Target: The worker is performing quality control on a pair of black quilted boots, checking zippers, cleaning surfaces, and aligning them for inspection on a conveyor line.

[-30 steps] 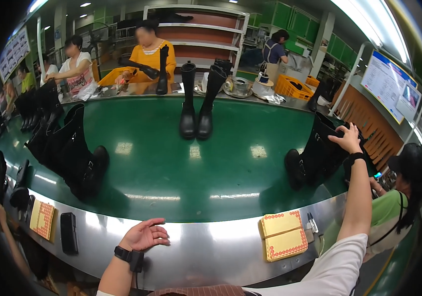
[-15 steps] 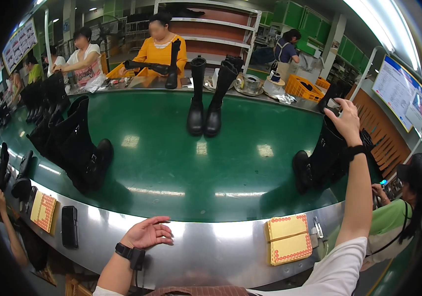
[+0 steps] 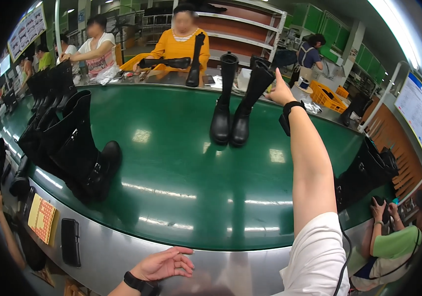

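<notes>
two black boots (image 3: 249,101): just left of the right hand (image 3: 282,92)
right hand: grip unclear
left hand (image 3: 165,264): empty, fingers loosely parted

**Open lanes either side of the centre boots**

The green tabletop (image 3: 171,128) gives a wide passage between the clustered black buckled boots (image 3: 85,150) at left and the upright pair of tall black boots (image 3: 240,126) at centre. A second gap runs from that pair to the black boots (image 3: 364,172) at right, but the right forearm (image 3: 314,170) spans it. The right hand (image 3: 281,90) is beside the pair's right shaft; contact is unclear. Ahead of the left hand (image 3: 164,265) lies open tabletop; leftward along the steel ledge (image 3: 105,256), a black case (image 3: 70,241) and yellow cards (image 3: 41,217) obstruct a low sweep.
</notes>
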### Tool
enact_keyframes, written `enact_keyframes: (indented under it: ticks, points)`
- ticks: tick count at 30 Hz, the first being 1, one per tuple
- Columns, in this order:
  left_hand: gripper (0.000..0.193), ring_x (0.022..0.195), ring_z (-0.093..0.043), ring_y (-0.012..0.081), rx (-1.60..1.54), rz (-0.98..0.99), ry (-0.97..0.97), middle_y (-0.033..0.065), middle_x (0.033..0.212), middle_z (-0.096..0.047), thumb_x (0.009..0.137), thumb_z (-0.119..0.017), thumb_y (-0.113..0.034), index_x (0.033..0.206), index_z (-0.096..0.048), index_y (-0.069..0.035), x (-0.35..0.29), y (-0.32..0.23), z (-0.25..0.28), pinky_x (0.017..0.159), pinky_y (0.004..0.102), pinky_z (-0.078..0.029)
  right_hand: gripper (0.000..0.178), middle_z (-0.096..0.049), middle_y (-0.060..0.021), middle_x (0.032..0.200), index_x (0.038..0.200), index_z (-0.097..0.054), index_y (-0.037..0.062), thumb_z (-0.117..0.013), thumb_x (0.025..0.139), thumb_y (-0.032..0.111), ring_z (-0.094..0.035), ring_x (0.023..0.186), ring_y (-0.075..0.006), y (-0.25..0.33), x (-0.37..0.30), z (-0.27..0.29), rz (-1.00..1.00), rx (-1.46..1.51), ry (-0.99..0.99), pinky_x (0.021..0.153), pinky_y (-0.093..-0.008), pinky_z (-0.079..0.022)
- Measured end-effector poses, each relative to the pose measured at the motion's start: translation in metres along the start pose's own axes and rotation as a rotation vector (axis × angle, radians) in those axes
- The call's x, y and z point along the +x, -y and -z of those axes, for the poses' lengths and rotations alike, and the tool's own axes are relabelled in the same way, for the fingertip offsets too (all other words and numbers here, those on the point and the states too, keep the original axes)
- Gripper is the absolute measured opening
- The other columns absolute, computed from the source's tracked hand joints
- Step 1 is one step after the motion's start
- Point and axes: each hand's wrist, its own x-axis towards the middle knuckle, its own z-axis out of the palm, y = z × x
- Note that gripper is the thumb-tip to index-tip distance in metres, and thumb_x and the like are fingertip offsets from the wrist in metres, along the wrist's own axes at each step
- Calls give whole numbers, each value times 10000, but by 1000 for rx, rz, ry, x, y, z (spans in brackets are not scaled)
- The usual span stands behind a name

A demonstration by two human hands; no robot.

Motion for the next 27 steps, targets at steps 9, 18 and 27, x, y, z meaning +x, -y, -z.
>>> enact_keyframes:
  ticks: [9,18,27]
  points:
    - [459,1082,-612,339,7,-20,4,225,1143,-606,1055,-359,-315,1359,-426,22,4,3,3,1001,515,-455,177,-593,-90,1163,996,-666,54,-690,859,163,-620,1019,-340,33,-57,19,339,-153,-279,843,-431,-503]
    - [303,890,-631,190,785,-447,-346,124,1101,-627,1001,-501,-155,1271,-521,-20,2,3,-60,827,351,-526,172,-642,-42,977,1113,-579,-38,-596,958,35,-666,816,-124,165,-150,180,364,529,38,736,-245,-552]
    - [334,677,-525,50,1236,-985,-6,39,1023,-606,1013,-497,-142,1333,-479,-49,15,-64,-261,626,215,-464,125,-648,-36,905,1060,-574,-34,-584,970,51,-666,836,-112,227,-344,203,206,702,462,776,-251,-544]
